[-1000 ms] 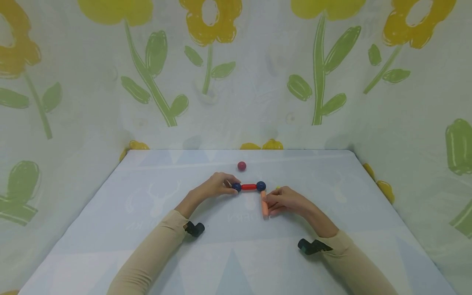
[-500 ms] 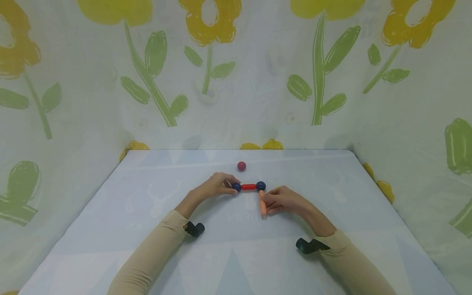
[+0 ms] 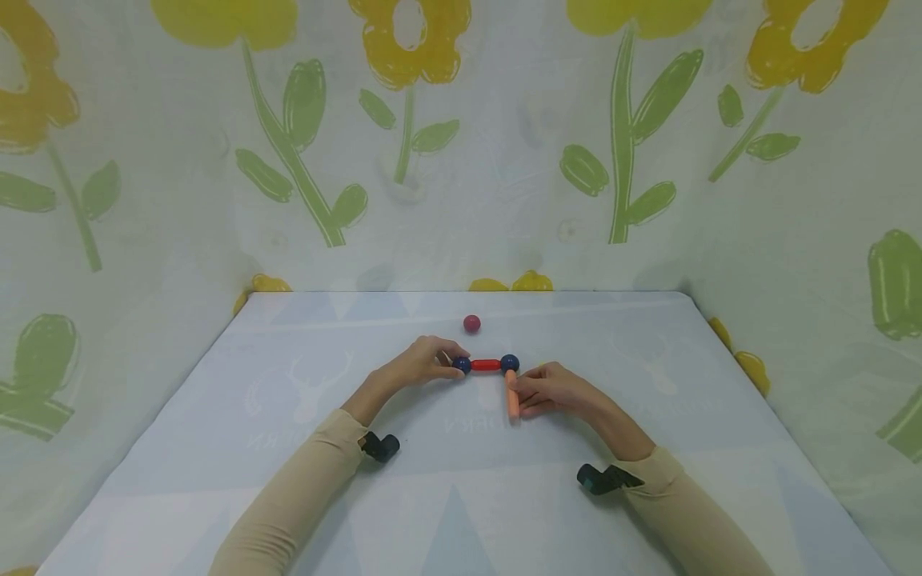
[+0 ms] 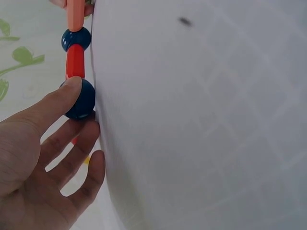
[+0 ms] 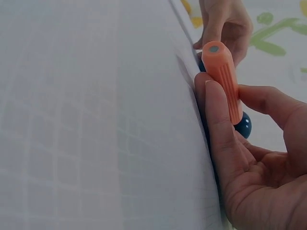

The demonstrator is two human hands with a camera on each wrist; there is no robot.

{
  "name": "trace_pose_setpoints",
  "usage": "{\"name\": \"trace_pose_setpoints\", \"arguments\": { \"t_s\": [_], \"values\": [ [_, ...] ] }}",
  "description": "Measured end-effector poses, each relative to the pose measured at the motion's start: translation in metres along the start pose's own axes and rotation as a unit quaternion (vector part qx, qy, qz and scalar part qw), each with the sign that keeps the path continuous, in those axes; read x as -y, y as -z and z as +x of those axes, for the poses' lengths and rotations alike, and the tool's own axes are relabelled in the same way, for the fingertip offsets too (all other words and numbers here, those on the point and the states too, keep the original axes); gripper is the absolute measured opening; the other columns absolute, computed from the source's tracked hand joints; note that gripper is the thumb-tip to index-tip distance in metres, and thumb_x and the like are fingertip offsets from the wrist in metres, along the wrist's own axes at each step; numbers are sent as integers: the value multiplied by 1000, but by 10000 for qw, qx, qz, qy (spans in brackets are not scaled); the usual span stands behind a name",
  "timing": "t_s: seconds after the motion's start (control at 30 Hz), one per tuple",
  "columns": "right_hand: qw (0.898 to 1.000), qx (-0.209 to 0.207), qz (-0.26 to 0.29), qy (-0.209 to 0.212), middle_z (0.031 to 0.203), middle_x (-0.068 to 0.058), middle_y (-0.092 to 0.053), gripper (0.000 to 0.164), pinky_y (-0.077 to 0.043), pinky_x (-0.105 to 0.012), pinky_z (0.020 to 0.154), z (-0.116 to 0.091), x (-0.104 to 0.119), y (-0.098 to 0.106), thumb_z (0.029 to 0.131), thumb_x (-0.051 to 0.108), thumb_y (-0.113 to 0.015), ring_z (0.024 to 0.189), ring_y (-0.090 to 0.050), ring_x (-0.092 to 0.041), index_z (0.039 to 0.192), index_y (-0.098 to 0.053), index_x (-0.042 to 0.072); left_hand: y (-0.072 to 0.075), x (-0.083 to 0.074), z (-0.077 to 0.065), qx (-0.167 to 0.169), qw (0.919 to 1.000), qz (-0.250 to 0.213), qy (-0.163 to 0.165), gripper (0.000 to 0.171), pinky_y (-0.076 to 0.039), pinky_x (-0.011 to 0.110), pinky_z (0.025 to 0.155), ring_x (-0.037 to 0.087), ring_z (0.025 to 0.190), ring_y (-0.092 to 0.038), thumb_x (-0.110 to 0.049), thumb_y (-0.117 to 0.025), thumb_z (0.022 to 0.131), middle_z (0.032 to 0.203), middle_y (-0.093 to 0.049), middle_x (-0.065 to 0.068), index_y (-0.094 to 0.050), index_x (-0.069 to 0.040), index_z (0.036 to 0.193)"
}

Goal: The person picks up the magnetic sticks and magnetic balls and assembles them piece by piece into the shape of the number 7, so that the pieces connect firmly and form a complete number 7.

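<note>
My left hand [image 3: 425, 362] pinches a dark blue ball [image 3: 462, 366] between thumb and fingers, low over the table. A short red magnetic rod [image 3: 486, 365] links that ball to a second blue ball [image 3: 510, 364] on its right. My right hand [image 3: 558, 390] pinches an orange magnetic rod [image 3: 512, 396]. The orange rod's far end meets the second blue ball, so the pieces form a corner. In the right wrist view the near end of the orange rod [image 5: 223, 76] shows a grey metal disc, with part of a blue ball [image 5: 243, 125] behind it.
A dark red ball [image 3: 471, 324] lies farther back on the pale table [image 3: 403, 512]. Flower-patterned fabric walls [image 3: 497, 208] rise at the back and both sides. Black wrist devices [image 3: 380, 448] sit at the sleeve cuffs.
My right hand has shifted slightly left with the orange rod, bringing its far end to the second blue ball. My left hand and the blue ball it holds stay in place.
</note>
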State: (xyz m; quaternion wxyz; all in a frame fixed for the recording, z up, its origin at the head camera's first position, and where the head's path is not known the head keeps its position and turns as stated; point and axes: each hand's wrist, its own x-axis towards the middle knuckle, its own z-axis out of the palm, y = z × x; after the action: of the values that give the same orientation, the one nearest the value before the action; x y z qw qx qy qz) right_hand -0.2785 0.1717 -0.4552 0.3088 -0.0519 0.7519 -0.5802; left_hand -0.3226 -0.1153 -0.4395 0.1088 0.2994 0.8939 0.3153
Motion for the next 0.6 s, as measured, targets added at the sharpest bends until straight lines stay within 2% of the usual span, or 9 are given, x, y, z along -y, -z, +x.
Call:
{"name": "trace_pose_setpoints", "arguments": {
  "t_s": [0.2, 0.43, 0.6],
  "values": [
    [9999, -50, 134, 12, 100, -9, -68, 53, -59, -26, 76, 0, -2, 0, 97, 27, -59, 81, -69, -12, 133, -50, -10, -1, 0, 0, 10, 10000, -43, 19, 37, -54, 24, 83, 14, 92, -63, -21, -74, 88, 113, -72, 2, -69, -13, 124],
    [9995, -121, 290, 5, 97, -8, -69, 54, -59, -27, 78, -1, -2, -1, 94, 30, -66, 82, -70, -13, 131, -54, -8, 0, -1, -1, 12, 9996, -128, 270, 38, -55, 25, 81, 16, 95, -63, -22, -73, 89, 116, -70, 4, -67, -16, 125],
    [9995, -46, 285, 87, 96, -7, -68, 54, -59, -26, 78, -3, -2, -1, 95, 28, -64, 82, -68, -12, 132, -52, -9, -1, -1, -3, -2, 9997, -89, 234, 40, -55, 25, 81, 16, 94, -63, -24, -73, 89, 115, -69, 5, -65, -17, 128]
  ]
}}
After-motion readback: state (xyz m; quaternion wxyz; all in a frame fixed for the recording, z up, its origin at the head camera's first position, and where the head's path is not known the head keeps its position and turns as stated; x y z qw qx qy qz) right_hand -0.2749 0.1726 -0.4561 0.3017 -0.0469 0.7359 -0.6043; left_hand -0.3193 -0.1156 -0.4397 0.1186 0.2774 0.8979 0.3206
